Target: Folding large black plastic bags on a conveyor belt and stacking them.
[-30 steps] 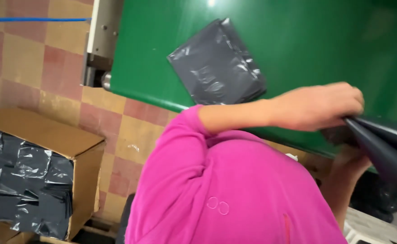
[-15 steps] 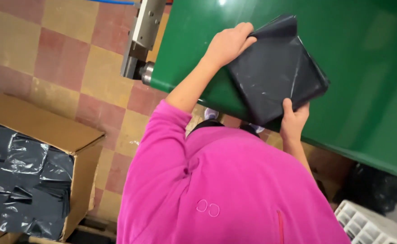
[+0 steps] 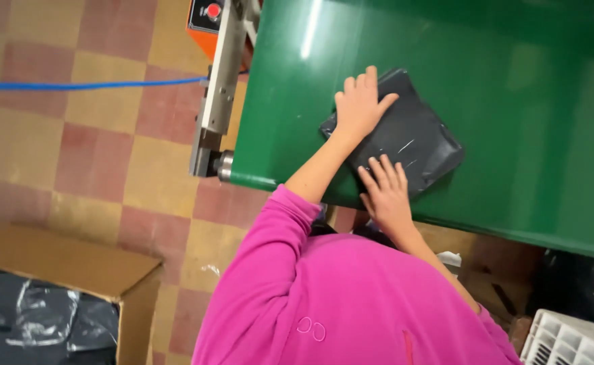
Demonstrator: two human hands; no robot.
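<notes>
A flat black plastic package (image 3: pixel 412 138) lies on the green conveyor belt (image 3: pixel 527 88). My left hand (image 3: pixel 359 103) rests flat on the package's far left corner, fingers spread. My right hand (image 3: pixel 385 192) lies flat on its near edge, fingers apart and pointing up the belt. Neither hand curls around the package; both press on its top. My pink sleeve (image 3: pixel 270 250) and pink torso fill the lower middle of the view.
The belt's metal end frame and roller (image 3: pixel 214 101) stand at the left, with an orange control box (image 3: pixel 206 17) with a red button beyond. A blue cable (image 3: pixel 74 86) crosses the tiled floor. A cardboard box (image 3: pixel 74 270) of black packages sits bottom left; a white crate (image 3: pixel 567 338) bottom right.
Half a second ago both hands held the black package tilted over the belt's edge. Now it lies flat on the belt with both palms on top.
</notes>
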